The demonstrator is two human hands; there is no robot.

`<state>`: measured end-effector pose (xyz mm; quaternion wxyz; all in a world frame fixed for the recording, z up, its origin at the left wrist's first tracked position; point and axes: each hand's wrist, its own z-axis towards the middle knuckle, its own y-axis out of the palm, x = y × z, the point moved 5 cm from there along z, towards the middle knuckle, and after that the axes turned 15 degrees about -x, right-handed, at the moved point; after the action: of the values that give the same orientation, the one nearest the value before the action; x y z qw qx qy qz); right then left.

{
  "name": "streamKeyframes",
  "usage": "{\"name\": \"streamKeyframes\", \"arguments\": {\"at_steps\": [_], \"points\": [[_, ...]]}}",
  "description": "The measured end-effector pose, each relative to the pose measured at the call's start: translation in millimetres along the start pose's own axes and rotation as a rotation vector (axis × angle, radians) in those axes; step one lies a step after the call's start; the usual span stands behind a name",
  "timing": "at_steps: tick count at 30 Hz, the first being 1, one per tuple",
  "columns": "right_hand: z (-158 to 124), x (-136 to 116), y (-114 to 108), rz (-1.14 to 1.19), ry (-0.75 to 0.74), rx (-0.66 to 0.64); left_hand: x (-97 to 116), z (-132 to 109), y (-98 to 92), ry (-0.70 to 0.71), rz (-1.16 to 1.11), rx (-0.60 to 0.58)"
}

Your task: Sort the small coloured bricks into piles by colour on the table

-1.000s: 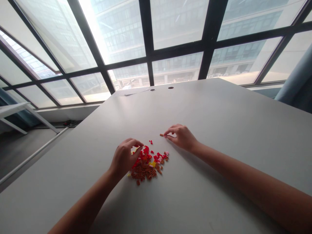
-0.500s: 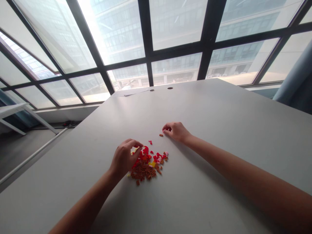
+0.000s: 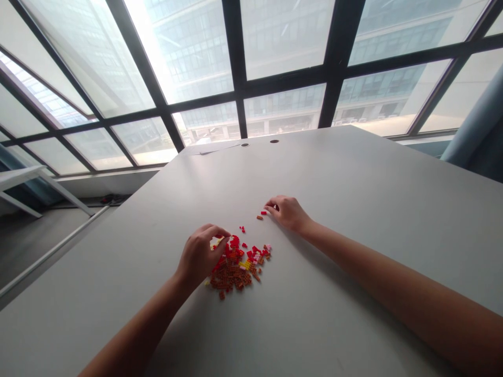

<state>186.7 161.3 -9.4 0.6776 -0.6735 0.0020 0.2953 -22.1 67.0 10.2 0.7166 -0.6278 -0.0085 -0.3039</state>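
Small toy building bricks lie in a loose pile (image 3: 231, 275), mostly brown and red with some yellow and pink. My left hand (image 3: 202, 251) is over the pile's left side, thumb and index finger closed in a pinch; whatever is between the tips is too small to make out. Farther up the table, a red brick (image 3: 263, 212) lies just beyond a brown brick (image 3: 260, 217). Right beside the red brick, my right hand (image 3: 288, 213) has its fingers curled and slightly apart, apparently holding nothing.
A few tiny red bricks (image 3: 242, 229) lie between the pile and the two separate bricks. The white table (image 3: 353, 188) reaches toward large windows and has two round holes near its far edge. A white side table (image 3: 23, 175) stands at the left.
My right hand has drawn slightly right, off the red brick, which now shows fully on the table beside the brown one. My left hand has hardly moved.
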Motion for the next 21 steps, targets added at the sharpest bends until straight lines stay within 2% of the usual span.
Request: {"name": "streamKeyframes", "arguments": {"at_steps": [8,14,21], "points": [[-8.7,-11.7,5.2,0.009,0.025,-0.016,-18.1,-2.2,-1.3,-0.168,0.026,0.051],[-14.6,-20.1,4.7,0.028,-0.019,-0.041,-14.3,-1.3,-0.6,-0.133,0.014,0.034],[-14.0,-17.4,3.7,0.025,-0.012,-0.033,-15.7,-1.9,-3.1,-0.147,0.023,0.082]]}}
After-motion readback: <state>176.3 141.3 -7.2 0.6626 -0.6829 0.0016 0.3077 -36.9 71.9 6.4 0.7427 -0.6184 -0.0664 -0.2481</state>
